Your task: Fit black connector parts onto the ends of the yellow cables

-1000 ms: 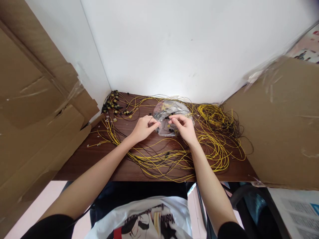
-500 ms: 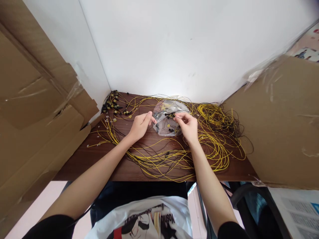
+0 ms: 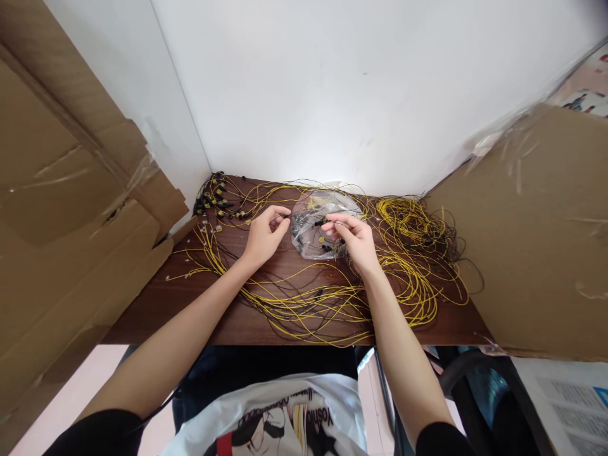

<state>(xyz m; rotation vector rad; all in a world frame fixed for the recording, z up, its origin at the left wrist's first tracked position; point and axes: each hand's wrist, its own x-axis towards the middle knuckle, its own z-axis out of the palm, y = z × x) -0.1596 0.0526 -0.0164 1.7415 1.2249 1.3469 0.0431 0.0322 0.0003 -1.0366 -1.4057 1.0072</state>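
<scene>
My left hand (image 3: 266,235) is at the left side of a clear plastic bag (image 3: 308,251), thumb and forefinger pinched together. A dark speck shows at its fingertips, too small to name. Over the bag, my right hand (image 3: 355,235) pinches a thin black wire with a small black connector (image 3: 321,222) sticking out to the left of the fingers. Small black and yellow parts lie in the bag, seen through its film. Long yellow and black wires (image 3: 294,307) spread across the brown table in front of both hands.
Several black and yellow connectors (image 3: 216,197) are heaped at the back left corner. A coil of yellow wire (image 3: 403,218) lies at the back right. Cardboard sheets (image 3: 527,253) flank the table, and a white wall (image 3: 332,95) stands behind.
My left hand has moved slightly left and up, and its forefinger now meets the thumb. My right hand has shifted a little left with the black connector.
</scene>
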